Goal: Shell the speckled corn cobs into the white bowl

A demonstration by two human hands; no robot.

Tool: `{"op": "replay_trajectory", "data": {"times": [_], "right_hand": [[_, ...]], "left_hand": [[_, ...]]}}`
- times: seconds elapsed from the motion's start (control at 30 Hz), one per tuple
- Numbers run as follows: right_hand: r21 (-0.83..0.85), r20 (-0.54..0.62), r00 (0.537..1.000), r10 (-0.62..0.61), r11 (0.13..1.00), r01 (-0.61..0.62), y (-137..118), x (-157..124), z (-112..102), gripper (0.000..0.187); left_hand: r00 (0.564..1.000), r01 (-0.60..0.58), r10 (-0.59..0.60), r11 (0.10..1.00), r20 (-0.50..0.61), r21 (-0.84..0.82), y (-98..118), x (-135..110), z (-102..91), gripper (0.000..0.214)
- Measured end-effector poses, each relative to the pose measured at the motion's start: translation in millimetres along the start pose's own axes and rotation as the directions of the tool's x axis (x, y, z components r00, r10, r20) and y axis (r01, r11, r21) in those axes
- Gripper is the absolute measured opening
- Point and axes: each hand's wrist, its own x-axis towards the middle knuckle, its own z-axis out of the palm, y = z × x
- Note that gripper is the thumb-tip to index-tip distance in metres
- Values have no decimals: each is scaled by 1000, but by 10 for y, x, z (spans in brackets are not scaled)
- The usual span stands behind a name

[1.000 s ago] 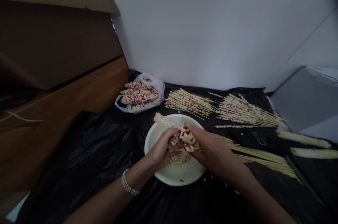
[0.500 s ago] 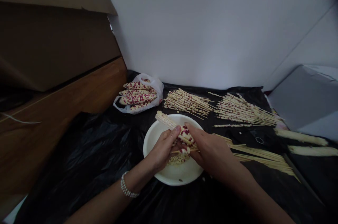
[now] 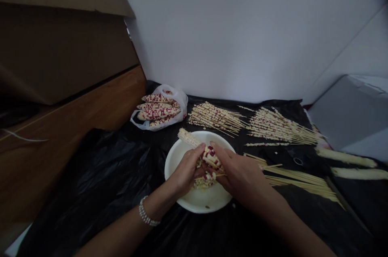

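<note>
My left hand (image 3: 185, 172) is closed around a corn cob (image 3: 214, 156), whose far end is stripped bare and whose near part still carries cream and purple kernels. Against that kernelled part, my right hand (image 3: 239, 168) presses with its thumb; its other fingers are partly hidden behind the cob. Below the cob a thin wooden skewer (image 3: 220, 175) with several kernels on it runs between both hands. Which fingers grip the skewer is hard to make out. Under the hands stands a white bowl (image 3: 172, 160) with loose kernels (image 3: 203, 183) at its bottom.
At the back left, a plastic bag (image 3: 182, 99) holds several corn ears (image 3: 158, 114). Two piles of kernel-threaded skewers (image 3: 209, 116) (image 3: 273, 125) lie behind the bowl. Bare skewers (image 3: 303, 184) and two stripped cobs (image 3: 345, 156) are at right, on black plastic sheeting (image 3: 121, 176). A cardboard box (image 3: 66, 51) stands left.
Both hands have shifted very slightly, with the cob moving a little to the left. The right thumb sits a bit differently on the kernels. Everything around stays in place.
</note>
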Motion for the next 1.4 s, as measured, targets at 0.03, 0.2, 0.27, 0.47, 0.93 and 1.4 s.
{"op": "replay_trajectory", "data": {"times": [0.03,0.2,0.27,0.47,0.93,1.4], "right_hand": [[2,-4,1000,-2,1000,2,5,1,6,61],[105,-9,1000,3,994,-2,93,13,0,61],[157,16,1000,18,987,-21,124,22,-31,56],[229,63,997,44,972,-57,119,30,-109,55],[185,47,997,59,980,-67,-7,8,-71,55],[186,108,994,37,981,-56,-23,8,-96,54]], "left_hand": [[1000,4,-4,1000,4,-5,2,-1,2,39],[999,28,-31,995,-27,-92,24,-16,-1,25],[997,61,-67,988,-37,-143,33,-23,-13,22],[999,29,-30,999,-19,-40,19,-26,-5,36],[998,-54,57,994,-28,98,-34,-28,-17,55],[995,-53,58,996,-82,67,6,-9,78,35]]}}
